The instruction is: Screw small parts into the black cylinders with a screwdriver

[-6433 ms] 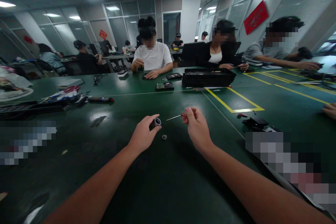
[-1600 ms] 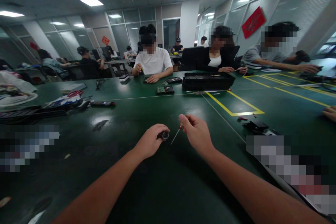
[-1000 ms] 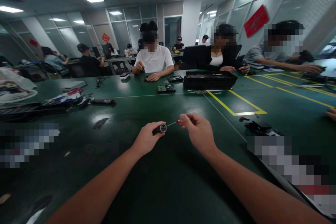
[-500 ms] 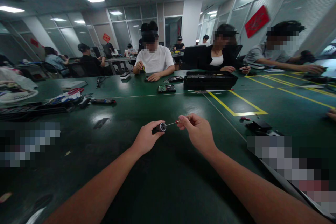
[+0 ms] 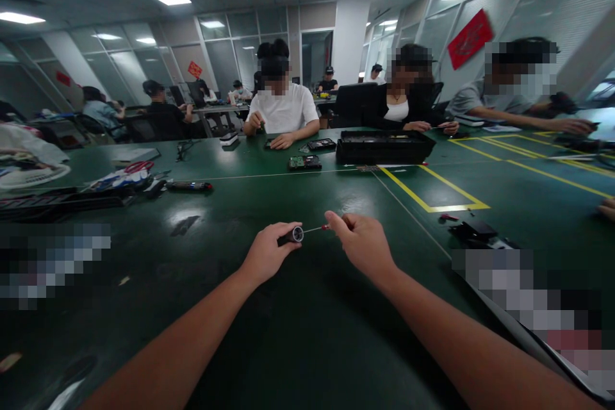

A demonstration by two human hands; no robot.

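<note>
Two bare hands meet above a dark green tabletop [image 5: 278,346]. The left hand [image 5: 266,251] has its grip closed around a short, dark cylinder [image 5: 286,237] with a pale ring at its open round end; thumb and fingers pinch it from opposite sides, and the open end faces the right hand [image 5: 368,245] and the viewer. The right hand's grip pinches a slim screwdriver [image 5: 325,227] with a red handle end and a thin metal shaft. The shaft lies nearly level, its tip at the open end of the cylinder; whether it reaches inside is too small to tell.

Beyond the two grips, a black metal-cased device with a green circuit board [image 5: 304,163] lies flat. To its right is a long, open black box [image 5: 384,148], and nearer the right grip, yellow tape [image 5: 406,192] outlines a shape on the surface. Past the left grip, off to its left, lies a dark rod-shaped tool with a red tip [image 5: 189,186], near a pile holding red loops [image 5: 139,166]. Well to the right of the right grip sit black plastic parts [image 5: 475,230] and a small red piece [image 5: 448,218]. Across from both grips, a person in a white T-shirt [image 5: 282,109] bends over small items.
</note>
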